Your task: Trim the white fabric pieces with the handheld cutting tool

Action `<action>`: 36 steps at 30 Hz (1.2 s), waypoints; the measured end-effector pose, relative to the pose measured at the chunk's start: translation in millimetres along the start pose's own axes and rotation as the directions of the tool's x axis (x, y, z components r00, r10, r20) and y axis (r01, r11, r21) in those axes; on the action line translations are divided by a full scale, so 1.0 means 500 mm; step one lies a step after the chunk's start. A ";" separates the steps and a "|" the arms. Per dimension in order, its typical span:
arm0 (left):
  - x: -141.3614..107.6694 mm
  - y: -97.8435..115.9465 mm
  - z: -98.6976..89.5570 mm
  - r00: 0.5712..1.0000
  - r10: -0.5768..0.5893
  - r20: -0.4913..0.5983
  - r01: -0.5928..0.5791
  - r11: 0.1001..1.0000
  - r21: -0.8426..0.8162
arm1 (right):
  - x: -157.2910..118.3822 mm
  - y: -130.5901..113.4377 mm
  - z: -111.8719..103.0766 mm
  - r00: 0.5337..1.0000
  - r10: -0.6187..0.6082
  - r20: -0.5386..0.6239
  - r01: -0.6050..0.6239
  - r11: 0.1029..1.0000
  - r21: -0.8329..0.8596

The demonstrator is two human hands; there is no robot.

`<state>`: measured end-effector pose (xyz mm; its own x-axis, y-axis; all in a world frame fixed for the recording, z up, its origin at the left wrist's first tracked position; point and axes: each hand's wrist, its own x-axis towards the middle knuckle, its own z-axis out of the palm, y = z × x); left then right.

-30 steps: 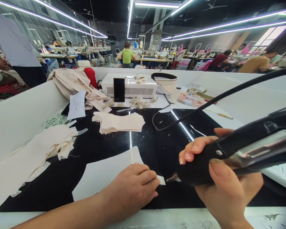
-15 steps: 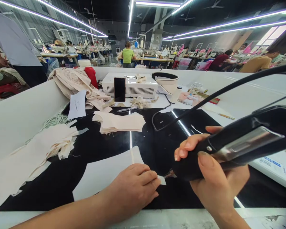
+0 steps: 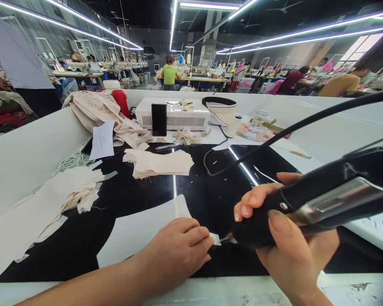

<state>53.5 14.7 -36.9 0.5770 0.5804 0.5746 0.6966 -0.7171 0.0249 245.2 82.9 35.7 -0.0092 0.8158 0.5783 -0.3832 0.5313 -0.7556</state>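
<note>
My left hand [image 3: 181, 250] presses on the right end of a white fabric piece [image 3: 137, 229] lying on the black board [image 3: 83, 238]; its fingers are together over the cloth, and a small white tip sticks out past them. In my right hand [image 3: 290, 238] is a black handheld tool [image 3: 332, 195] with a metal panel and a thick cord. The tool's narrow metal tip touches or nearly touches that white end. Behind lies a stack of cream fabric pieces [image 3: 159, 163].
More cream fabric [image 3: 60, 195] is heaped at left beside green cord [image 3: 73, 160]. A phone [image 3: 159, 120] leans on a white vented box [image 3: 188, 115]. A red bottle [image 3: 120, 103] and a round container [image 3: 221, 110] stand behind. Several people sit at sewing tables beyond.
My right hand and the tool have shifted slightly; the tip now meets the white end by my left fingers. My left hand has hardly moved.
</note>
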 end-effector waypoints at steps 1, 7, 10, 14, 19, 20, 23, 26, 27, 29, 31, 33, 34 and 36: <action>0.000 0.000 -0.001 1.000 -0.001 -0.005 0.001 1.000 -0.007 | 0.000 0.001 -0.001 1.000 -0.002 -0.001 0.002 1.000 -0.005; -0.002 -0.006 -0.008 0.998 0.026 -0.063 -0.030 0.998 -0.051 | 0.006 0.003 -0.009 1.000 -0.020 -0.014 0.019 1.000 -0.021; -0.008 -0.009 -0.006 0.999 0.033 -0.019 -0.034 0.998 -0.043 | 0.009 -0.002 -0.013 0.999 -0.014 -0.037 0.012 0.999 -0.035; -0.015 -0.010 -0.002 0.999 0.004 0.040 -0.001 0.997 -0.071 | 0.013 -0.008 -0.015 0.998 -0.006 -0.055 0.004 1.000 -0.027; -0.011 -0.008 0.002 0.998 0.007 0.057 -0.004 0.999 -0.047 | 0.016 -0.011 -0.016 0.997 -0.002 -0.080 0.000 1.000 -0.028; -0.010 -0.007 0.003 0.998 0.015 0.067 -0.013 0.999 -0.031 | 0.016 -0.011 -0.016 0.997 0.009 -0.082 -0.011 0.999 -0.032; -0.010 -0.005 0.001 0.996 0.033 0.087 -0.034 0.999 0.002 | 0.018 -0.014 -0.011 0.996 0.019 -0.091 -0.022 0.999 -0.030; -0.013 -0.001 -0.002 0.996 0.038 0.086 -0.039 0.999 0.016 | 0.019 -0.016 0.002 0.993 0.026 -0.115 -0.028 1.000 -0.011; -0.013 0.001 -0.003 0.996 0.035 0.083 -0.037 0.999 0.018 | 0.020 -0.017 0.007 0.992 0.029 -0.122 -0.030 1.000 -0.002; -0.013 0.005 -0.003 0.997 0.030 0.070 -0.032 0.999 0.023 | 0.020 -0.015 0.017 0.992 0.032 -0.121 -0.030 0.999 0.017; -0.010 0.010 -0.002 0.997 0.029 0.069 -0.031 0.999 0.030 | 0.020 -0.012 0.023 0.994 0.025 -0.104 -0.023 0.999 0.025; -0.006 0.015 -0.001 0.997 0.033 0.076 -0.036 0.999 0.038 | 0.018 -0.009 0.027 0.996 0.016 -0.085 -0.014 1.000 0.020; -0.004 0.017 -0.001 0.996 0.033 0.079 -0.037 0.999 0.040 | 0.017 -0.007 0.027 0.997 0.013 -0.077 -0.012 1.000 0.013; -0.001 0.020 -0.002 0.996 0.028 0.085 -0.031 0.999 0.042 | 0.015 -0.004 0.027 0.998 0.010 -0.066 -0.010 1.000 0.004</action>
<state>60.0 7.0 -36.2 0.6304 0.5911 0.5031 0.6955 -0.7180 -0.0280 233.6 84.8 45.9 0.0476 0.8342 0.5495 -0.3864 0.5226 -0.7600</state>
